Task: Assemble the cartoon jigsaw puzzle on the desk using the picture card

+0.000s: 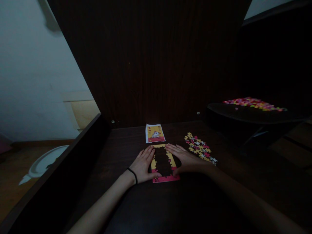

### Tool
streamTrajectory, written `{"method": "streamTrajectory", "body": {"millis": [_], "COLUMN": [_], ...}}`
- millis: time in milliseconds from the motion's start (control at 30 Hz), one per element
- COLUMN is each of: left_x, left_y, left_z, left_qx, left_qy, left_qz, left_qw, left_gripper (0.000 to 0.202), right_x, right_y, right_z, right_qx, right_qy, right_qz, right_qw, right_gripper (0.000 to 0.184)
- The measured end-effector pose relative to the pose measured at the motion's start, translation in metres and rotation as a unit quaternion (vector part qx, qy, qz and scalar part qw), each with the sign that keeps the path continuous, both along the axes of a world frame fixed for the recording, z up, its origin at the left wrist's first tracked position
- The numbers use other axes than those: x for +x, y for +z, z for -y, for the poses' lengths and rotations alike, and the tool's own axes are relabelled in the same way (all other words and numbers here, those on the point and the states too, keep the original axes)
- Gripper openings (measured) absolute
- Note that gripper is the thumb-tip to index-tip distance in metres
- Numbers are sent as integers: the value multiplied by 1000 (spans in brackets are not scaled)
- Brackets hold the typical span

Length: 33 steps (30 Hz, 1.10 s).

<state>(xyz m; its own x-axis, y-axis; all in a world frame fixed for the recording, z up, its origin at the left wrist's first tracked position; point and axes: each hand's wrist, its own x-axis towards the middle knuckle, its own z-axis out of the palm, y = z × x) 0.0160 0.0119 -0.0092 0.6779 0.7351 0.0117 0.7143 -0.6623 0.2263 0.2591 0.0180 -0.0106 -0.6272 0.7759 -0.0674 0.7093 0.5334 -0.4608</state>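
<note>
Left grip [142, 164] and right grip [185, 160] on pink-and-yellow puzzle border [168, 179]

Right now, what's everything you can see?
table: one, dark brown, centre
puzzle border: one, yellow and pink, on table
picture sheet: one, yellow, pink, white, beyond border
loose pieces: many, yellow, pink, white, right of border
back panel: one, dark brown, behind table
fittings: two, pale, on back panel
wall: one, pale, left
board: one, beige, on wall
stand: one, dark, far right
bright bits: many, mostly pink, on stand
curved thing: one, white, on floor
wristband: one, black, lower centre
left grip: one, on border's left
right grip: one, on border's right
</note>
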Motion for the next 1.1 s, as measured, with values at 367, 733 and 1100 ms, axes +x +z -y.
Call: {"method": "streamTrajectory", "body": {"millis": [367,733,1100], "left_x": [0,-3,-14], "left_y": [0,-5,-1], "left_z": [-1,-2,-9], "left_qx": [8,51,148], "left_qy": [1,11,126], "left_qz": [-5,65,172], "left_qw": [1000,997,966], "left_gripper": [96,81,42], "right_x": [0,7,55], "right_y": [-1,10,12], "right_z": [-1,-4,-27], "right_qx": [5,72,219], "right_qy": [6,-52,-361], "right_qz": [3,-69,85], "right_qw": [1000,994,903], "right_gripper": [103,73,27]}}
